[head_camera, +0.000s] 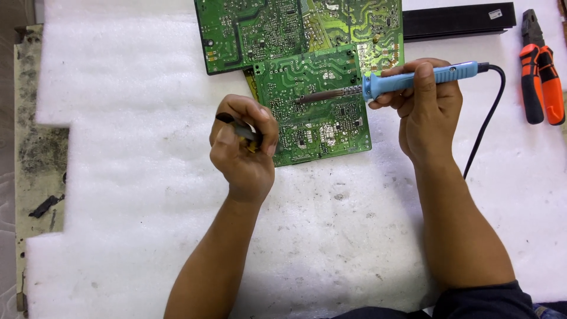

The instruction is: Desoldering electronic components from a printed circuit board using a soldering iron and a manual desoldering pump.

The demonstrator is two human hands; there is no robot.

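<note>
My right hand (428,112) grips a blue-handled soldering iron (413,80), its metal tip reaching left over a small green circuit board (313,124). That board lies partly on top of a larger green circuit board (260,29) at the top. My left hand (243,147) is closed around a small dark tool with a yellow part (242,127), held just left of the small board's edge. The iron's black cord (487,118) runs down to the right.
Everything rests on a white foam sheet (130,177). Orange-and-black pliers (540,80) lie at the far right. A long black bar (458,20) sits at the top right. A stained, worn bench surface (38,147) shows at the left.
</note>
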